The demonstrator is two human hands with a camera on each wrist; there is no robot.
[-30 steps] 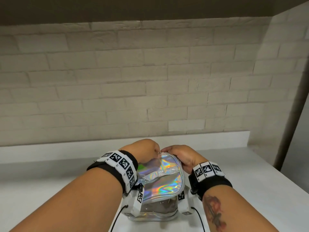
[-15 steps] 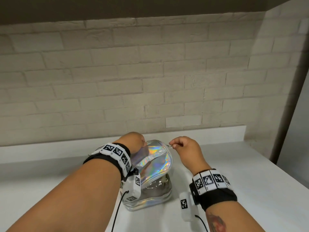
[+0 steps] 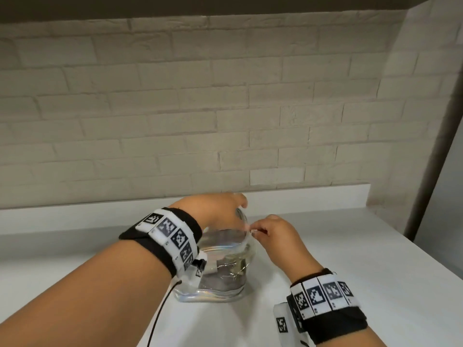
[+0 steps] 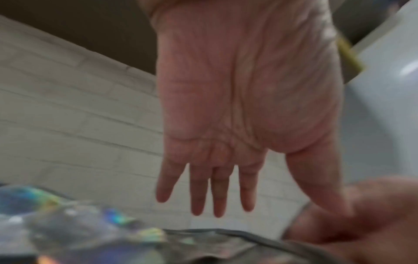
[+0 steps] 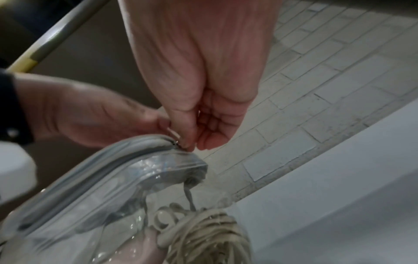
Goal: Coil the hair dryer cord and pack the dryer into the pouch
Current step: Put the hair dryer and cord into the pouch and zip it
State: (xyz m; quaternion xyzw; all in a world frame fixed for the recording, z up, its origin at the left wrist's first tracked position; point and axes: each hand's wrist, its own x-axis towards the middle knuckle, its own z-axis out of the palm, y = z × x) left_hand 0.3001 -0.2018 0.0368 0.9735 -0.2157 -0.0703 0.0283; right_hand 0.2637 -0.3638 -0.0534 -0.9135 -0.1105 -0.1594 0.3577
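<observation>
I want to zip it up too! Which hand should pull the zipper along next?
The right hand, probably. Its thumb and finger already pinch the zipper pull at the top of the pouch. The left hand is better kept steadying the pouch, its fingers straight.

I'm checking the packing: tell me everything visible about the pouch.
The pouch is clear plastic with iridescent trim and a grey zipper band, standing upright on the white counter. A coiled beige cord shows through its wall. The left hand touches its top edge; the right hand pinches the zipper pull at the top corner.
</observation>
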